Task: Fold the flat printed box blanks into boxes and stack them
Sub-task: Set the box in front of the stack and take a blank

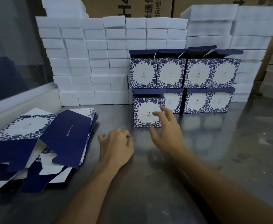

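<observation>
Your right hand hovers at front face of folded box, fingers spread and relaxed, gripping nothing; whether fingertips touch box, cannot tell. That box stands mid-counter, top flaps open, just ahead of two-tier box stack toward far edge. Your left hand rests on steel counter, fingers loosely curled, empty, just near side of box. Flat blanks lie heaped at left edge, well apart from both hands. White foam blocks walled along far edge.
</observation>
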`<action>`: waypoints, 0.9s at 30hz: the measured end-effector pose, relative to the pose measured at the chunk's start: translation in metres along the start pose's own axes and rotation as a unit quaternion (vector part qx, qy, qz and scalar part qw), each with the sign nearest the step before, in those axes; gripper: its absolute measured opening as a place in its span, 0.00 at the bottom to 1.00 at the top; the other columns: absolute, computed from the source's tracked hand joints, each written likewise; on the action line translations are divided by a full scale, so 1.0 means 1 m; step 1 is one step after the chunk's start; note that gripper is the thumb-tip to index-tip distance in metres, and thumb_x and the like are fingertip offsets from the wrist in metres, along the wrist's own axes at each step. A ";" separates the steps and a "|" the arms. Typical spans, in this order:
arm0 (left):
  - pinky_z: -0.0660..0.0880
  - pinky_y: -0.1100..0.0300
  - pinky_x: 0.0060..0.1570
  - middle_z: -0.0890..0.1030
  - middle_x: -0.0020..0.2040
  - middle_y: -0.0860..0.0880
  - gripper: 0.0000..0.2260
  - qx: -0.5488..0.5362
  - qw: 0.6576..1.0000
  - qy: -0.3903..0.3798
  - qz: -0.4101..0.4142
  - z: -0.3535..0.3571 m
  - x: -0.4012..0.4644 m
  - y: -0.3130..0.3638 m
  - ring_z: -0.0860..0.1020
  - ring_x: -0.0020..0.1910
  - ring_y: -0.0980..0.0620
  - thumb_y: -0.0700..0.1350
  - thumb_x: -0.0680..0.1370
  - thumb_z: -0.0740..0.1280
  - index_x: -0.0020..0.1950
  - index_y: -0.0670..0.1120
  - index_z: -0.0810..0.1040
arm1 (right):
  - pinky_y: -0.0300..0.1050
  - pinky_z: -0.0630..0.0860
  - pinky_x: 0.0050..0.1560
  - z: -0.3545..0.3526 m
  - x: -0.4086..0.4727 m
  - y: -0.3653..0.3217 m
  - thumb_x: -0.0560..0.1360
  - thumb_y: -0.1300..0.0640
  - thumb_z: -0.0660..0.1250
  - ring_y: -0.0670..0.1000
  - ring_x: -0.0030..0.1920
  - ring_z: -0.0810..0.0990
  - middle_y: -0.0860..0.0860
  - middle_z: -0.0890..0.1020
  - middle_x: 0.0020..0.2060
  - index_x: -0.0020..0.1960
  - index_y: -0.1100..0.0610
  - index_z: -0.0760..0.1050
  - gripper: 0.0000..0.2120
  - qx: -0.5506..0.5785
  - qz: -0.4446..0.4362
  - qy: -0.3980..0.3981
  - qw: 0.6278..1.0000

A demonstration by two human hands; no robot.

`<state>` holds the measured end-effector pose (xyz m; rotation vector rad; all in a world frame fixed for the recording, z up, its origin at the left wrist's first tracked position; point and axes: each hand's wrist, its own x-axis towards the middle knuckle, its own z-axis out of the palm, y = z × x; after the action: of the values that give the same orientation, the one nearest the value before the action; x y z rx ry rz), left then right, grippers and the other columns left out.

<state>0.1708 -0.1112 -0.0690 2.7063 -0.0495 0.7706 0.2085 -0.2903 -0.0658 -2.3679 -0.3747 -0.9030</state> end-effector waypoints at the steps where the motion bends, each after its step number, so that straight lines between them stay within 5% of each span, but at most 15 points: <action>1: 0.60 0.47 0.65 0.80 0.55 0.53 0.09 0.036 0.999 0.023 -0.016 -0.004 0.001 -0.002 0.76 0.55 0.50 0.52 0.78 0.62 0.53 0.53 0.80 | 0.50 0.73 0.59 -0.002 -0.006 0.005 0.74 0.58 0.70 0.56 0.65 0.75 0.53 0.71 0.68 0.63 0.56 0.76 0.18 0.016 0.019 -0.004 1.000; 4: 0.50 0.38 0.71 0.75 0.64 0.46 0.15 0.119 0.986 0.065 -0.098 -0.015 0.003 -0.011 0.70 0.64 0.44 0.53 0.77 0.64 0.61 0.50 0.78 | 0.48 0.77 0.54 -0.008 -0.019 0.016 0.74 0.60 0.70 0.52 0.49 0.81 0.50 0.78 0.52 0.52 0.55 0.80 0.07 0.087 0.124 -0.011 0.988; 6: 0.47 0.34 0.71 0.65 0.73 0.40 0.23 0.156 0.972 0.025 -0.176 -0.023 0.004 -0.022 0.59 0.73 0.37 0.56 0.75 0.65 0.68 0.48 0.72 | 0.54 0.81 0.51 -0.013 -0.019 0.019 0.74 0.60 0.69 0.51 0.39 0.82 0.49 0.82 0.41 0.42 0.51 0.80 0.05 0.167 0.230 0.011 0.959; 9: 0.47 0.33 0.73 0.52 0.79 0.37 0.32 0.161 0.947 -0.055 -0.274 -0.027 0.005 -0.042 0.47 0.77 0.33 0.59 0.75 0.64 0.75 0.48 0.61 | 0.60 0.83 0.47 -0.016 -0.018 0.023 0.74 0.60 0.68 0.52 0.39 0.83 0.47 0.82 0.33 0.39 0.51 0.81 0.07 0.235 0.302 0.042 0.923; 14: 0.59 0.41 0.70 0.63 0.74 0.34 0.28 0.135 0.930 -0.086 -0.331 -0.029 0.006 -0.060 0.61 0.73 0.32 0.54 0.79 0.62 0.75 0.43 0.60 | 0.49 0.82 0.30 -0.018 -0.018 0.025 0.76 0.60 0.69 0.43 0.26 0.79 0.50 0.82 0.32 0.40 0.52 0.81 0.07 0.257 0.316 0.051 0.912; 20: 0.68 0.49 0.54 0.78 0.57 0.39 0.14 0.125 0.947 -0.048 -0.292 -0.036 0.011 -0.065 0.76 0.57 0.37 0.51 0.80 0.61 0.58 0.42 0.73 | 0.36 0.72 0.22 -0.019 -0.018 0.024 0.76 0.60 0.69 0.46 0.30 0.79 0.52 0.82 0.34 0.40 0.52 0.80 0.07 0.259 0.314 0.047 0.912; 24: 0.68 0.50 0.51 0.79 0.57 0.39 0.12 0.114 0.950 -0.024 -0.288 -0.038 0.011 -0.062 0.77 0.56 0.37 0.49 0.81 0.59 0.57 0.42 0.74 | 0.36 0.73 0.24 -0.020 -0.019 0.022 0.76 0.60 0.69 0.50 0.34 0.81 0.52 0.83 0.35 0.40 0.52 0.80 0.08 0.255 0.302 0.039 0.918; 27: 0.66 0.51 0.44 0.80 0.53 0.39 0.08 0.105 0.954 0.009 -0.280 -0.038 0.013 -0.062 0.77 0.52 0.37 0.44 0.80 0.62 0.54 0.41 0.76 | 0.46 0.81 0.40 -0.021 -0.018 0.020 0.76 0.60 0.69 0.53 0.40 0.84 0.51 0.84 0.36 0.42 0.53 0.82 0.06 0.221 0.287 0.015 0.932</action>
<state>0.1699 -0.0399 -0.0507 2.6859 0.8086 0.6451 0.1934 -0.3197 -0.0738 -1.8789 0.1264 -0.5061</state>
